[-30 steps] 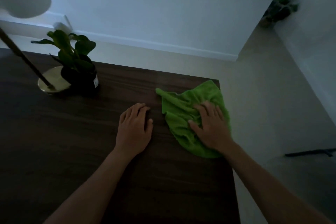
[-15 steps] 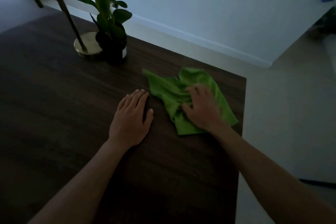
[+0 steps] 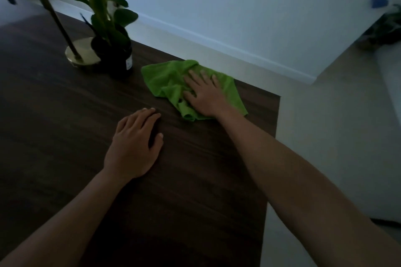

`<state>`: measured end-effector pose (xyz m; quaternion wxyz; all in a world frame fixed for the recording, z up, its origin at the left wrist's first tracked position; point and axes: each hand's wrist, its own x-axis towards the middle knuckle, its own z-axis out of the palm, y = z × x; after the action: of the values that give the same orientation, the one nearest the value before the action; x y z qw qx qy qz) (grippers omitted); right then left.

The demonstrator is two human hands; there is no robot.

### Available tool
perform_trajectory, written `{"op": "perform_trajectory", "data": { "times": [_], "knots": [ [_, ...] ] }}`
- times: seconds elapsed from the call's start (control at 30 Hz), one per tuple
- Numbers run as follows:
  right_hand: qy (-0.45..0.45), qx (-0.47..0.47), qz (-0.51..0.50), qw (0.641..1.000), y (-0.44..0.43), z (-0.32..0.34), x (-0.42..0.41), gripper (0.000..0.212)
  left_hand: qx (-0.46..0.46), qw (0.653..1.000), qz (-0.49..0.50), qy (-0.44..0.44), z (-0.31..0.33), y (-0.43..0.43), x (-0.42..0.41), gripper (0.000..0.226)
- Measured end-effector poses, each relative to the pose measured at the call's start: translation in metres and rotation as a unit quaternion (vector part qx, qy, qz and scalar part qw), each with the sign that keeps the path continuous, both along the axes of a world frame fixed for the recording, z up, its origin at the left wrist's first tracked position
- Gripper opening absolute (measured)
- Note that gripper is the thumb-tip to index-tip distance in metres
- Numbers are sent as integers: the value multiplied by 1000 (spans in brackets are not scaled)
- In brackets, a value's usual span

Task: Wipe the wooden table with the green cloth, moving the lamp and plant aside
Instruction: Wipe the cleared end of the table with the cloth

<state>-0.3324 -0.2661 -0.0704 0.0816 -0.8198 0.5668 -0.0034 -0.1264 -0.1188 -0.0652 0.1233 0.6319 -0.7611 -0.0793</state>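
The green cloth lies crumpled near the far edge of the dark wooden table. My right hand presses flat on it, fingers spread. My left hand rests palm down on the bare wood nearer me, holding nothing. The plant stands in a dark pot at the far left, just left of the cloth. Directly behind it the lamp's round brass base touches the pot, and its slanted stem rises out of view.
The table's right edge drops to pale floor. A white wall with a baseboard runs behind the table. A second plant and a blue object sit in the far right corner.
My right hand has slid the cloth away from me and to the left, toward the far edge and the plant pot. My left hand has stayed on the wood. The view has swung.
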Motion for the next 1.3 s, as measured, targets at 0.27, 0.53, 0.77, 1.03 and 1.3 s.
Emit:
{"op": "perform_trajectory", "data": {
  "times": [0.27,0.53,0.77,1.03,1.3],
  "knots": [
    [2,-25,-146,989,80,-5,-110,74,19,1000,1,1,5,-1,4,58],
    [8,41,-135,990,-18,4,-5,67,-5,1000,12,-11,5,1,4,54],
    [-38,-1,50,998,5,3,-28,58,-3,1000,11,-6,3,1,1,56],
    [-31,-25,-271,962,56,-9,-100,63,12,1000,6,-4,7,0,1,57],
    [-30,-45,-225,973,279,4,-8,69,-16,1000,8,16,4,1,2,53]
  ]
}}
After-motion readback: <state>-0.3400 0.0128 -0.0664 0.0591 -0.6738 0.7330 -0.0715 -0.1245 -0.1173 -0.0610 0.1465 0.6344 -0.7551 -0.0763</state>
